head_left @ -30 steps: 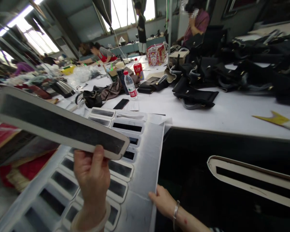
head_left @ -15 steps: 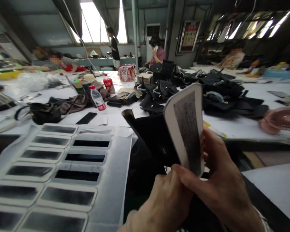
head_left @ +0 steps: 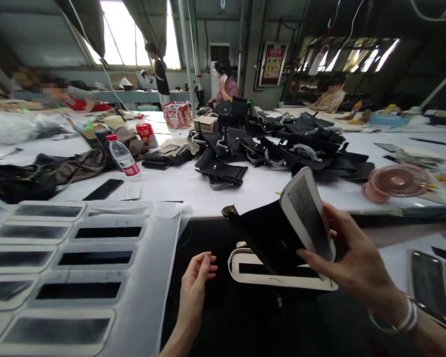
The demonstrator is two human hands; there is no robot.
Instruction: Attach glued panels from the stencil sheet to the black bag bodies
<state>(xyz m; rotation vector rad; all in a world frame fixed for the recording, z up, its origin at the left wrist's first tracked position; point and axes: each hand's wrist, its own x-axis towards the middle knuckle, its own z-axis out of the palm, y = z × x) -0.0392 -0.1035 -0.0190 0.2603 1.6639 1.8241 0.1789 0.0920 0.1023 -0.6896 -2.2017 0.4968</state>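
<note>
My right hand grips a black bag piece by its rounded, pale-edged end panel, which has a dark grey rectangle in the middle. The piece is tilted, its far corner raised to the left. Just below it lies a second black bag piece, with a pale rounded border around a dark strip; the held piece hides part of it. To the left, my left hand is apart from both, fingers loosely curled, with nothing visible in it.
On the left a translucent sheet bears several pale rounded panels with dark rectangles. Beyond are a phone, a water bottle, a red can, a heap of black bags and a pink fan. Other people are farther back.
My left hand has let go of the bag piece and moved left. The held piece is lower and farther right in view, and the second bag piece below has come into sight.
</note>
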